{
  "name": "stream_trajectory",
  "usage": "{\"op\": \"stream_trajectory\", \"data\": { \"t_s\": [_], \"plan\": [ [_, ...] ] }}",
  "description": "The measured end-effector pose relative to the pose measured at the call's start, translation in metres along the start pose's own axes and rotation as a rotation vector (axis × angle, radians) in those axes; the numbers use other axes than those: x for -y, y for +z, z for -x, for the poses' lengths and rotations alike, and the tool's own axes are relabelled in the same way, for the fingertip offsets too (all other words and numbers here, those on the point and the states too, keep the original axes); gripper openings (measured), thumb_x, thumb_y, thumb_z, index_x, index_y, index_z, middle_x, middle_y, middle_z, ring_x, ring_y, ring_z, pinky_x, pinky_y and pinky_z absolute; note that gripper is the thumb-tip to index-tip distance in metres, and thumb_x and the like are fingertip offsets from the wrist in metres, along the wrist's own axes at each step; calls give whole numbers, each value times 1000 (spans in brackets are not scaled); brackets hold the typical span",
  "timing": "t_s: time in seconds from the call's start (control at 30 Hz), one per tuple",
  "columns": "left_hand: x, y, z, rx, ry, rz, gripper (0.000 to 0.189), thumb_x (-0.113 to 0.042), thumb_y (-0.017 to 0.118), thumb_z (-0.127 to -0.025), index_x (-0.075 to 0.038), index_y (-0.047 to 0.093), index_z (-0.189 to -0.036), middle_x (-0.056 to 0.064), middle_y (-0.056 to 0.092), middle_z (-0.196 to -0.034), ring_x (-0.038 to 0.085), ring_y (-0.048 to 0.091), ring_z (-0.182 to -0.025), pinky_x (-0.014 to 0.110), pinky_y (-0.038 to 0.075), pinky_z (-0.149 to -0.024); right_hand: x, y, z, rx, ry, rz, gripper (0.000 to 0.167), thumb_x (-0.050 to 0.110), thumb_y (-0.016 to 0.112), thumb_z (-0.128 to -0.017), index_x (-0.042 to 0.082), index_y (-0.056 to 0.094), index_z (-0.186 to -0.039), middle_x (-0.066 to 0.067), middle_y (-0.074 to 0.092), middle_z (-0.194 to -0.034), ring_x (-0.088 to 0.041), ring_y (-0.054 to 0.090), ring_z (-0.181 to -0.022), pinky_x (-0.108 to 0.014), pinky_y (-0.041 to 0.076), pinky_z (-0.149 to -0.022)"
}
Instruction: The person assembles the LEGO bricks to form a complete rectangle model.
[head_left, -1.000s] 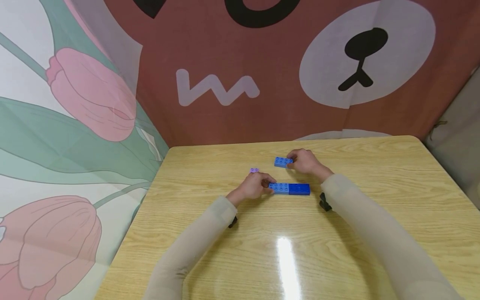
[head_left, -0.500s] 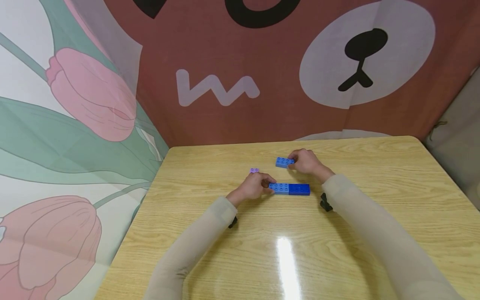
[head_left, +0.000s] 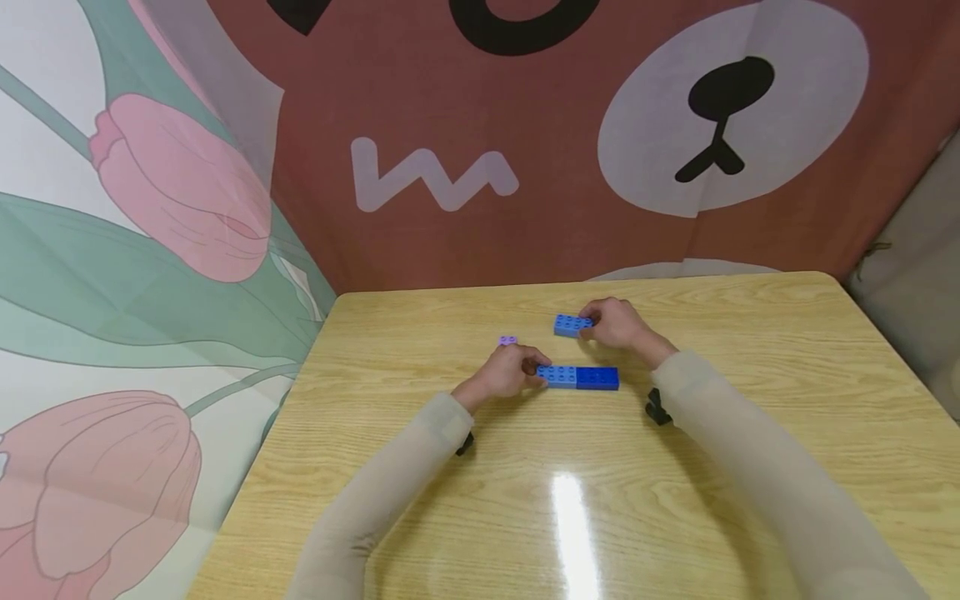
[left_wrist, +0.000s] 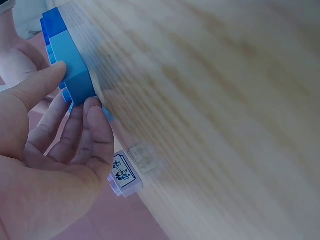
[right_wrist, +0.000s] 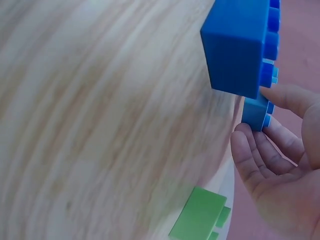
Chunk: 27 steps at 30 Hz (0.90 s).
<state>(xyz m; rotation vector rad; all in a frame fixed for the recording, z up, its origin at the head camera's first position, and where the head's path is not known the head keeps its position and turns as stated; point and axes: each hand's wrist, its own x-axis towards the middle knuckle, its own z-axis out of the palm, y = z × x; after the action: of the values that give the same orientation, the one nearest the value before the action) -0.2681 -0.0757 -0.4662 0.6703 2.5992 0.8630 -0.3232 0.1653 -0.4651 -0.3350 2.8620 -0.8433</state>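
My left hand (head_left: 507,372) pinches the left end of a light blue building brick (head_left: 558,377) on the table, thumb on the near side. Against that brick's right end sits a dark blue brick (head_left: 597,378), in one straight row with it. Farther back, my right hand (head_left: 615,323) holds the right end of a medium blue eight-stud brick (head_left: 568,325) between thumb and fingers. In the right wrist view this brick (right_wrist: 255,112) is partly covered by the dark blue one. A purple brick (head_left: 508,340) with a printed side (left_wrist: 125,172) stands just behind my left hand.
A green brick (right_wrist: 199,215) lies beyond my right hand in the right wrist view; the hand hides it from the head view. The wooden table (head_left: 480,517) ends at a back edge before a reddish-brown bear-print cloth (head_left: 450,100). A flower-print cloth (head_left: 150,350) hangs at left.
My right hand has shifted slightly to the right, and the medium blue brick has moved with it. The left hand and the two-brick row stay in place.
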Motion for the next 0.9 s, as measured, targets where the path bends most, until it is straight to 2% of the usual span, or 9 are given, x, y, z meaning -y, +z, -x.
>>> {"op": "stream_trajectory", "data": {
  "t_s": [0.4, 0.9],
  "plan": [
    [0, -1, 0, -3, 12, -15, 30, -19, 76, -90, -13, 72, -119, 4, 73, -114, 13, 65, -97, 26, 55, -86, -2, -6, 10, -25, -49, 22, 36, 25, 72, -92, 6, 70, -122, -16, 72, -114, -31, 67, -103, -50, 53, -91],
    [0, -2, 1, -1, 4, -11, 31, -19, 76, -90, -14, 72, -119, 4, 72, -115, 14, 66, -100, 27, 56, -88, 1, -15, 26, -30, -88, -8, 35, 24, 74, -91, 6, 70, -121, -14, 72, -112, -29, 67, -102, -50, 53, -91]
  ]
}}
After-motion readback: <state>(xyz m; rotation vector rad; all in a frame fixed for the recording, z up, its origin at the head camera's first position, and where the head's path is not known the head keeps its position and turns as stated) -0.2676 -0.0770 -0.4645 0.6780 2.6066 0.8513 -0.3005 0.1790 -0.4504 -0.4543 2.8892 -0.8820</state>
